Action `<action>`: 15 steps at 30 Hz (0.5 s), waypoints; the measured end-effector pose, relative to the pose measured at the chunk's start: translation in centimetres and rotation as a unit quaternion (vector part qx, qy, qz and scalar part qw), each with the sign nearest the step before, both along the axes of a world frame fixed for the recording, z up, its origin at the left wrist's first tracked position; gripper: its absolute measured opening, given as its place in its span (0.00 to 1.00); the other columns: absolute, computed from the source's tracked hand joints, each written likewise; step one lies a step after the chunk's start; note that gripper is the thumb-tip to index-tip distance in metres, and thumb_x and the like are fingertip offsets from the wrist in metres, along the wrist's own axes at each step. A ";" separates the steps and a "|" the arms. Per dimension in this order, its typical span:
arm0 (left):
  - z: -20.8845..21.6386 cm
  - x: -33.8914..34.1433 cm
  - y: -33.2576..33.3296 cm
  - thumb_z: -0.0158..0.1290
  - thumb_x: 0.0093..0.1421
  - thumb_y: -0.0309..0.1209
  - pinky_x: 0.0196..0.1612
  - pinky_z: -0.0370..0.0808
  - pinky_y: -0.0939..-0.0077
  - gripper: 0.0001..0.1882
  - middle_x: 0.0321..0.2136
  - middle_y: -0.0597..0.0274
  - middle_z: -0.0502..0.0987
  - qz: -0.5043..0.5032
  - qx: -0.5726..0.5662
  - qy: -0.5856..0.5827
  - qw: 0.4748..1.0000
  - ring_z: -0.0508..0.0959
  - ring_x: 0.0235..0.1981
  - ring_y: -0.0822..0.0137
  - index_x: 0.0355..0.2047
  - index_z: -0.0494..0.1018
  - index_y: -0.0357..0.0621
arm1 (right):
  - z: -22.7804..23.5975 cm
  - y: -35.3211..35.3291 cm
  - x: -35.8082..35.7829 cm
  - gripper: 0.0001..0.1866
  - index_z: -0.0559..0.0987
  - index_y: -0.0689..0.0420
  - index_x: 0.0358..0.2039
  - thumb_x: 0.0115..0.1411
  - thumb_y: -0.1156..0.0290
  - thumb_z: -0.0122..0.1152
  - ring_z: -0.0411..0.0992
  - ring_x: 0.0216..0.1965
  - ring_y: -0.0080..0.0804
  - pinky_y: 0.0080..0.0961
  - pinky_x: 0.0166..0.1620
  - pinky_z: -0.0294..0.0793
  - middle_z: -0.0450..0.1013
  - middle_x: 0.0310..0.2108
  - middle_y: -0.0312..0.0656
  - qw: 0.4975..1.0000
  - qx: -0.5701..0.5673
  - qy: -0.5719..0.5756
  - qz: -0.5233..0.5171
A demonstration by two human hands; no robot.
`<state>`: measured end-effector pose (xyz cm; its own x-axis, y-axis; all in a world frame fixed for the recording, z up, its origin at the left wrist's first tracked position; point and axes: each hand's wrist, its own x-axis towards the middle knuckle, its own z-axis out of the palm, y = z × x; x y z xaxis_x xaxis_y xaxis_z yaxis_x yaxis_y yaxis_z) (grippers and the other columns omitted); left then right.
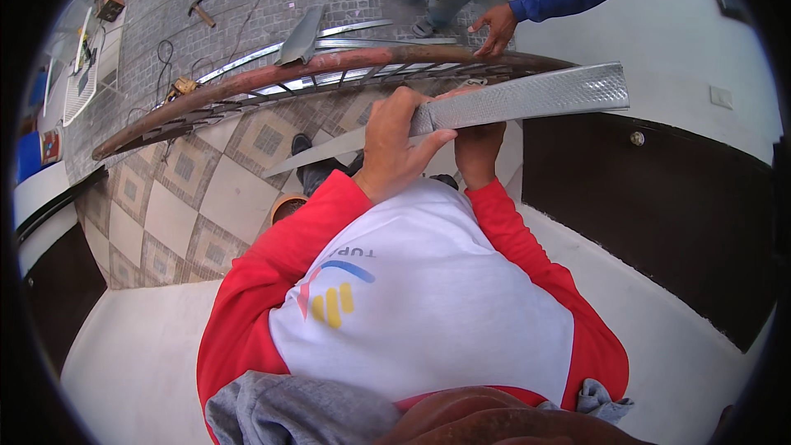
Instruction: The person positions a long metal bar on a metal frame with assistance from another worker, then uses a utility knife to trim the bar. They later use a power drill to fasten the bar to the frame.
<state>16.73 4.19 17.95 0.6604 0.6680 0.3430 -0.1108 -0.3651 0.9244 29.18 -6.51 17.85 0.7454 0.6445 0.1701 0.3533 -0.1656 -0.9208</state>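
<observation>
A long silver metal stud with a dimpled face (544, 97) lies across both my hands in front of my chest. Its wide end rises to the right, and a thin end drops away to the left. My left hand (394, 140) is closed round its middle, thumb pointing right. Just to the right, my right hand (478, 152) grips it from below, with most of its fingers hidden behind the metal. Past the stud, a co-worker's hand (497, 29) in a blue sleeve touches the reddish-brown handrail (362, 58).
Beyond the railing, a hammer (201, 12), cables and several metal strips (354, 29) lie on grey pavers. A grey metal piece (301, 37) leans against the handrail. A dark door (659, 206) stands at right. An orange-brown pot (287, 208) sits on the tiled floor (239, 189).
</observation>
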 end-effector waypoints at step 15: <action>-1.5 -2.3 3.3 0.73 0.48 0.49 0.58 0.71 0.62 0.39 0.54 0.52 0.75 -0.274 -0.089 0.008 0.958 0.75 0.55 0.55 0.54 0.71 0.43 | 1.2 -1.6 4.6 0.19 0.79 0.56 0.37 0.69 0.51 0.56 0.76 0.48 0.37 0.35 0.53 0.78 0.71 0.43 0.44 0.960 0.043 0.054 0.272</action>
